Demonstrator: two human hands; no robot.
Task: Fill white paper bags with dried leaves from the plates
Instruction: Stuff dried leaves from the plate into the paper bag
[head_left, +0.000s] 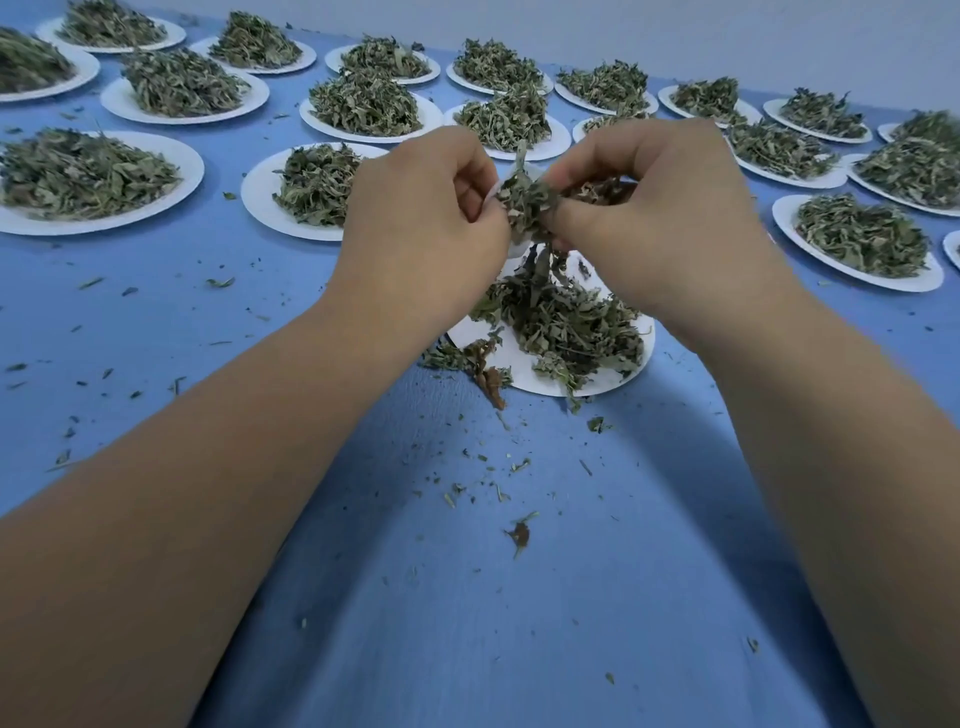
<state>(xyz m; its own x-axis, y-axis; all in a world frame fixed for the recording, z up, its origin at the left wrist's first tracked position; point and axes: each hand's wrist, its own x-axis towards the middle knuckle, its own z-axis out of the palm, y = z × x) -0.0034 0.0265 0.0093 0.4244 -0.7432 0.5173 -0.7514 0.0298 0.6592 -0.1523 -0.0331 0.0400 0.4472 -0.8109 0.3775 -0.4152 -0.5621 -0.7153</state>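
Two grips meet at the middle: the left grip (421, 208) and the right grip (649, 208) both have fingers curled, pinching one clump of dried green leaves (524, 202) between them. Only a sliver of the small white paper bag (492, 195) shows against the left fingers. At 6 o'clock of the clump sits a round white paper plate (519, 374) of leaves. Leaf crumbs (519, 535) litter the blue bench (467, 597). From 9 through 12 to 3 o'clock stand many heaped white plates (171, 156), backed by a pale wall (675, 31).
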